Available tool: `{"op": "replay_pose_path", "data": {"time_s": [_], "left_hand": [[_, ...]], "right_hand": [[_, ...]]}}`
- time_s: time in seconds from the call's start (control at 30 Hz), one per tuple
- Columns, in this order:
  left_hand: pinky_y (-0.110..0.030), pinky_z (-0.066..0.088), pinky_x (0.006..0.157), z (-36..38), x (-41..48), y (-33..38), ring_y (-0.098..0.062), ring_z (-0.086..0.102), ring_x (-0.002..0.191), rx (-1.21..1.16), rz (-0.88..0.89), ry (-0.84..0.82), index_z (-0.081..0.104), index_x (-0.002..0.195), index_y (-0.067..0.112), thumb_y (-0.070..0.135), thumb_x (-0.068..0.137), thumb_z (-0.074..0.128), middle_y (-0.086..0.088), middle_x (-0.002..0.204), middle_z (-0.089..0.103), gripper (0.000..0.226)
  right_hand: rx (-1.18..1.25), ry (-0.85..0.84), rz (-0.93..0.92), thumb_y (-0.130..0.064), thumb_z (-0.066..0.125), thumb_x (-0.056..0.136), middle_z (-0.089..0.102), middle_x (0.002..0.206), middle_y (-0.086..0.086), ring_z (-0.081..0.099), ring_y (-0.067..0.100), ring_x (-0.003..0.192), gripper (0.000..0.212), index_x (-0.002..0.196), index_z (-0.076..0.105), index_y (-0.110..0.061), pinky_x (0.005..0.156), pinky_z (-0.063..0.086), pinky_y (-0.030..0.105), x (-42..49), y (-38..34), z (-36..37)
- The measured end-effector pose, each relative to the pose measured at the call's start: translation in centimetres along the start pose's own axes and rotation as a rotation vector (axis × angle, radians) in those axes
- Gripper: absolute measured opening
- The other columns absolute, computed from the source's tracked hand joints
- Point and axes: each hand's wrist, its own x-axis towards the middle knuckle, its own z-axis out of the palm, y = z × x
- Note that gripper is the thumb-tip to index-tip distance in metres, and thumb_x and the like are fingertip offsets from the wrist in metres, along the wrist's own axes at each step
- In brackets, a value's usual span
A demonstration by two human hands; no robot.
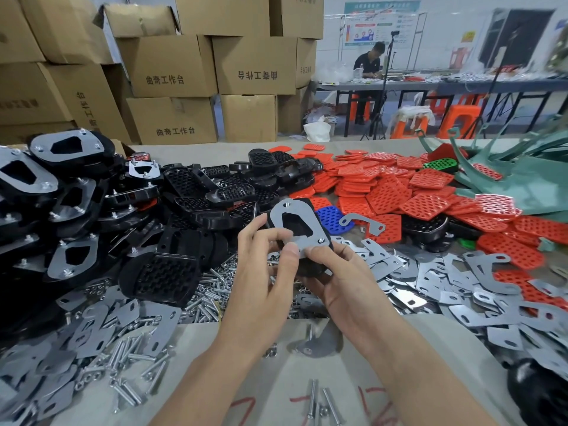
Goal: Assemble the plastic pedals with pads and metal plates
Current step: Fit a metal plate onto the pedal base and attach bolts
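Observation:
Both hands hold a black plastic pedal (319,265) above the table's middle, with a grey metal plate (293,215) lying on its upturned face. My left hand (264,262) pinches the plate's lower left edge with curled fingers and thumb. My right hand (335,281) grips the pedal from below, its thumb pressing the plate's lower right corner beside a bolt end (321,240). Loose black pedals (215,192) lie piled behind, red pads (390,186) to the right, one blue pad (330,218) just behind the held pedal.
Finished pedals with plates (46,192) are stacked at the left. Loose metal plates (445,281) cover the right, more plates and bolts (129,358) the left front. Cardboard boxes (172,66) stand behind. A person sits at a far table (368,64). Green parts (522,167) lie at the far right.

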Motion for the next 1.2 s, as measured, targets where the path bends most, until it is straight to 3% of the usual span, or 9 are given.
{"op": "replay_pose_path", "data": {"time_s": [0.17,0.3,0.43,0.6,0.73,0.87,1.0,1.13,1.2], "left_hand": [[-0.002,0.040,0.083,0.01,0.07,0.00,0.004,0.028,0.144,0.029,0.023,0.012,0.063,0.099,0.034,0.030,0.105,0.048,0.019,0.141,0.033,0.017],[-0.007,0.043,0.081,0.05,0.06,-0.27,-0.010,0.042,0.138,-0.007,0.005,0.001,0.058,0.105,0.036,0.031,0.103,0.050,0.027,0.140,0.032,0.009],[-0.003,0.042,0.082,0.01,0.03,-0.16,0.006,0.024,0.145,0.031,0.020,-0.003,0.063,0.099,0.037,0.034,0.104,0.048,0.020,0.142,0.033,0.017],[-0.007,0.043,0.081,-0.01,-0.06,-0.17,-0.005,0.043,0.136,-0.002,-0.005,-0.013,0.058,0.108,0.039,0.037,0.103,0.048,0.021,0.145,0.030,0.011],[-0.003,0.041,0.083,0.03,-0.10,-0.04,0.009,0.024,0.143,0.029,0.008,-0.011,0.063,0.100,0.038,0.036,0.104,0.048,0.019,0.144,0.031,0.016],[-0.006,0.043,0.082,-0.03,-0.11,-0.20,-0.001,0.047,0.130,-0.021,-0.017,-0.020,0.056,0.112,0.040,0.037,0.103,0.049,0.019,0.147,0.030,0.011],[-0.003,0.042,0.083,0.09,-0.09,-0.10,0.008,0.026,0.143,0.004,-0.009,-0.026,0.064,0.102,0.037,0.042,0.103,0.046,0.016,0.147,0.030,0.018],[-0.005,0.042,0.084,0.01,-0.09,0.02,-0.003,0.047,0.131,-0.048,-0.031,-0.035,0.058,0.112,0.041,0.041,0.103,0.047,0.020,0.149,0.030,0.015],[-0.002,0.040,0.084,0.05,-0.07,-0.09,-0.001,0.043,0.134,-0.050,-0.042,-0.006,0.057,0.107,0.033,0.035,0.104,0.047,0.017,0.145,0.034,0.011]], "right_hand": [[-0.010,0.000,-0.001,0.001,0.070,0.086,0.076,0.081,0.010,0.073,0.020,0.067,0.026,0.105,0.054,-0.008,0.062,0.060,0.030,0.02,0.07,0.00],[-0.006,0.010,0.006,0.002,0.070,0.086,0.074,0.076,0.009,0.072,0.021,0.065,0.026,0.104,0.054,-0.007,0.058,0.059,0.027,0.02,0.00,0.03],[0.003,-0.002,0.004,0.002,0.069,0.087,0.075,0.078,0.009,0.072,0.020,0.065,0.026,0.105,0.052,-0.008,0.057,0.059,0.027,-0.17,-0.07,0.05],[0.009,0.006,0.005,0.002,0.069,0.087,0.073,0.075,0.007,0.072,0.019,0.065,0.025,0.103,0.053,-0.007,0.057,0.059,0.026,-0.23,-0.13,0.12],[0.008,0.000,0.003,0.001,0.069,0.088,0.075,0.078,0.008,0.072,0.018,0.066,0.024,0.103,0.053,-0.008,0.058,0.059,0.025,-0.32,-0.15,0.09],[0.005,0.009,0.007,0.002,0.069,0.087,0.074,0.077,0.008,0.072,0.019,0.066,0.026,0.107,0.053,-0.006,0.058,0.059,0.026,-0.30,-0.16,0.19],[-0.005,0.008,0.003,0.002,0.068,0.088,0.075,0.080,0.010,0.073,0.021,0.067,0.027,0.106,0.050,-0.008,0.057,0.058,0.027,-0.38,-0.28,0.25],[0.013,0.027,0.003,0.003,0.068,0.088,0.074,0.077,0.009,0.073,0.020,0.065,0.026,0.107,0.052,-0.006,0.057,0.059,0.026,-0.32,-0.28,0.37],[0.007,0.022,0.010,0.002,0.069,0.087,0.075,0.080,0.011,0.073,0.022,0.067,0.030,0.111,0.053,-0.006,0.056,0.058,0.027,-0.33,-0.22,0.36]]}}
